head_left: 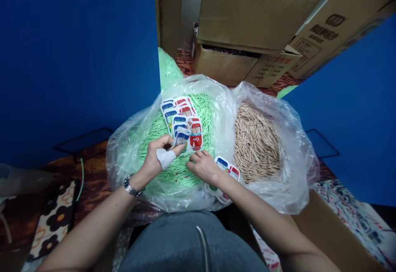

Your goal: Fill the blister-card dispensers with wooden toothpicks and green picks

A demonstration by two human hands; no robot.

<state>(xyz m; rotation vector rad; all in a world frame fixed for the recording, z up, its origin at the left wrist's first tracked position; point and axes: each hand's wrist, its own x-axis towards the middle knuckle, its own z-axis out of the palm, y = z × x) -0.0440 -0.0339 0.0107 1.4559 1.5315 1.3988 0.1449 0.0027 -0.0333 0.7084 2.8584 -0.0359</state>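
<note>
My left hand, with white tape round the thumb, is closed on a small blue-and-white printed packet that bends between thumb and fingers. Beyond it, overlapping blue and red printed packets lie on a heap of thin green sticks in a clear plastic bag. My right hand rests low over the green sticks, its fingers curled and drawn together; whatever is in the fingertips is hidden. More printed packets lie beside and under my right wrist, on the bag's edge.
On the right, a second clear bag holds thin brown sticks. Cardboard boxes stand at the back. Blue panels flank both sides. A flower-patterned phone case lies at left; an open carton with printed material sits at right.
</note>
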